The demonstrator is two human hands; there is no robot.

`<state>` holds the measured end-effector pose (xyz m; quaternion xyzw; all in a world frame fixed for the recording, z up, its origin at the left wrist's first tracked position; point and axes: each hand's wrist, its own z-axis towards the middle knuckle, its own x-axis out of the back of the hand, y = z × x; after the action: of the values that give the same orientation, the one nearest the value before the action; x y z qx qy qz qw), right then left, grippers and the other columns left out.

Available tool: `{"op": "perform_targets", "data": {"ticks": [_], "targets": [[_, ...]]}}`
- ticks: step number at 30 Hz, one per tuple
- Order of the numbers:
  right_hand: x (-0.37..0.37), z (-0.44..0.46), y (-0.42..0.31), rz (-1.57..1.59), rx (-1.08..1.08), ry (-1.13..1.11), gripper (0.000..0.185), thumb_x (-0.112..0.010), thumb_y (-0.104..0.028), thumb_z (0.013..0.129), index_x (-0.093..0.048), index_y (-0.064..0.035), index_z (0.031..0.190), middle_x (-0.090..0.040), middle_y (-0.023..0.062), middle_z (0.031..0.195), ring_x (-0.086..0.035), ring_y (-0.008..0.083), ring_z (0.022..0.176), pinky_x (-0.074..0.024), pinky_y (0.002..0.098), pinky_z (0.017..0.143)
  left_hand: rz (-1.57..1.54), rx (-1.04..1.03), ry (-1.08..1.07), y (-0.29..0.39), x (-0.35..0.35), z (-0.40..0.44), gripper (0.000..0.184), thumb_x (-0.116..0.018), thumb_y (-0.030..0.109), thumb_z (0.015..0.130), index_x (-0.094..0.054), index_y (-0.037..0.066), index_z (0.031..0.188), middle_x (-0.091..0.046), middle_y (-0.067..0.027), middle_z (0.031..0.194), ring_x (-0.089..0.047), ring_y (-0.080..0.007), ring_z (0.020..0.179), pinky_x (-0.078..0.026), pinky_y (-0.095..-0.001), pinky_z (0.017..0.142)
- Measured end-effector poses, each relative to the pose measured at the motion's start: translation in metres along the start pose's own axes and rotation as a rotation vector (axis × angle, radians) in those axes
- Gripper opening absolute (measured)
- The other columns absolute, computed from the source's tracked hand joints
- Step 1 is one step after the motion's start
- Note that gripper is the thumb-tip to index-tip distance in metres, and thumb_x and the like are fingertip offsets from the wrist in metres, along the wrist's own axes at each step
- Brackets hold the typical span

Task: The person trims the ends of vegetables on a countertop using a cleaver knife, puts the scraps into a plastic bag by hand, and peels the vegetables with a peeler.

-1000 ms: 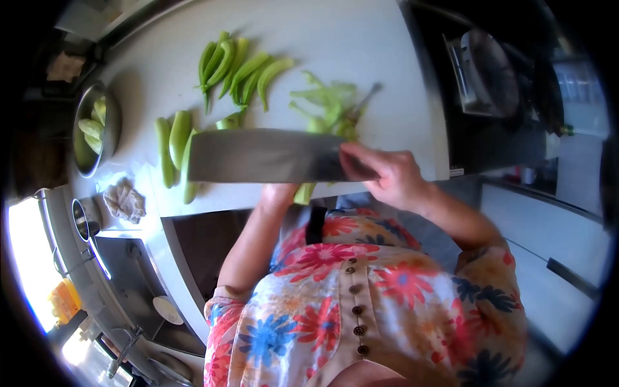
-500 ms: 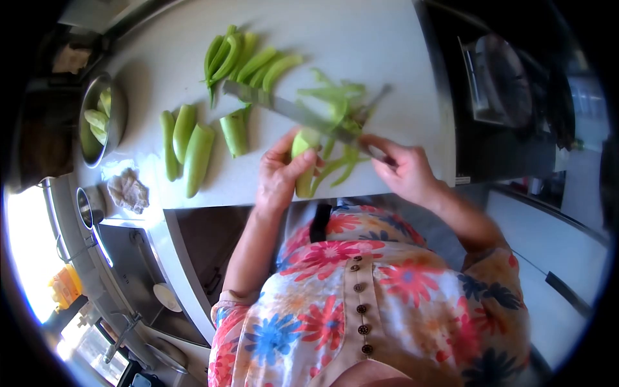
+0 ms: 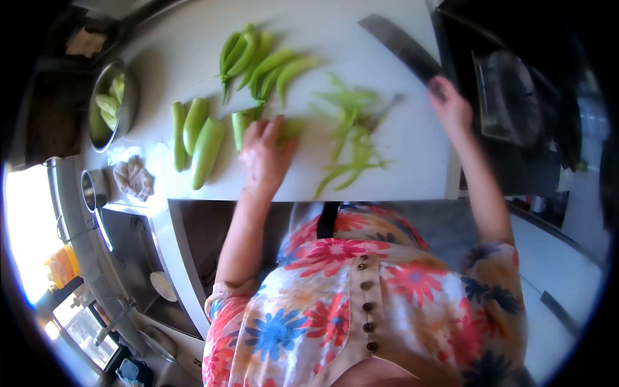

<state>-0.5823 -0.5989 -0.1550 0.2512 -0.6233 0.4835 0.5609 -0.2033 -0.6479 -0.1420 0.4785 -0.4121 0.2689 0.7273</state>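
My left hand [image 3: 264, 158] is over the counter, fingers bent down around a pale green gourd piece [image 3: 293, 129] that is blurred by motion. Touching its fingers on the other side, or very near them, is a cut gourd piece with darker skin [image 3: 242, 126]. Off to the right, my right hand [image 3: 449, 106] has its fingers closed at the handle end of a wide-bladed knife [image 3: 400, 44]. The blade points to the far left, low over the counter or lying on it. Green peelings [image 3: 351, 145] lie in a loose pile between my hands, with a dark-tipped thin tool [image 3: 387, 111] among them.
Long green peppers [image 3: 258, 61] lie at the back of the counter [image 3: 412, 161]. Three gourd pieces [image 3: 206, 151] sit to the left, near a crumpled cloth [image 3: 133, 178], a small metal cup [image 3: 95, 189] and a steel bowl [image 3: 129, 106] of cut pieces. A dark stove [image 3: 512, 97] borders the right.
My right hand has swung the knife away to the far right edge. My left hand has moved left and away from me with the peeled gourd piece, beside the cut one.
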Motion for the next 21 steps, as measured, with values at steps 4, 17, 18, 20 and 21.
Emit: {"op": "perform_targets", "data": {"ticks": [4,17,18,20,21], "targets": [[-0.003,0.007,0.0,-0.015,0.009,-0.027,0.041,-0.068,-0.034,0.076,-0.053,-0.0228,0.112,-0.067,0.0063,0.086,-0.064,0.0291,0.08,-0.0494,0.0383,0.068,0.123,0.119,0.175,-0.016,0.019,0.015,0.04,-0.069,0.021,0.074,-0.061,0.009,0.111,-0.06,-0.0115,0.095,-0.059,-0.0297,0.084,-0.049,-0.0386,0.072],[-0.001,-0.003,-0.046,0.105,0.62,-0.057,0.018,-0.065,-0.008,0.072,-0.068,-0.0147,0.089,-0.061,-0.0022,0.094,-0.056,0.0206,0.091,-0.0455,0.0354,0.074,0.019,0.371,0.038,-0.042,0.032,0.043,0.058,-0.066,0.024,0.07,-0.053,0.005,0.123,-0.061,-0.0147,0.092,-0.061,-0.0278,0.079,-0.049,-0.04,0.07],[-0.004,-0.009,-0.06,0.107,0.724,-0.164,0.02,-0.064,-0.008,0.073,-0.068,-0.0155,0.091,-0.06,-0.0025,0.095,-0.055,0.0197,0.093,-0.0437,0.0357,0.076,-0.11,0.356,0.133,-0.042,0.036,0.041,0.057,-0.065,0.023,0.068,-0.055,0.004,0.121,-0.062,-0.0136,0.092,-0.061,-0.023,0.076,-0.05,-0.0361,0.069],[-0.014,-0.02,-0.082,0.032,0.692,-0.217,0.022,-0.063,-0.008,0.074,-0.067,-0.0158,0.094,-0.059,-0.0024,0.093,-0.052,0.0189,0.094,-0.0398,0.0363,0.078,-0.39,0.43,0.151,-0.031,0.051,0.038,0.056,-0.066,0.02,0.067,-0.056,0.003,0.119,-0.062,-0.0127,0.09,-0.062,-0.0206,0.076,-0.052,-0.033,0.066],[-0.017,-0.024,-0.087,-0.003,0.68,-0.246,0.022,-0.062,-0.008,0.074,-0.067,-0.016,0.095,-0.059,-0.0024,0.092,-0.051,0.0184,0.095,-0.0378,0.0365,0.079,-0.544,0.437,0.161,-0.034,0.054,0.036,0.054,-0.066,0.018,0.068,-0.057,0.002,0.118,-0.062,-0.0125,0.089,-0.062,-0.0205,0.076,-0.053,-0.0327,0.065]]}}
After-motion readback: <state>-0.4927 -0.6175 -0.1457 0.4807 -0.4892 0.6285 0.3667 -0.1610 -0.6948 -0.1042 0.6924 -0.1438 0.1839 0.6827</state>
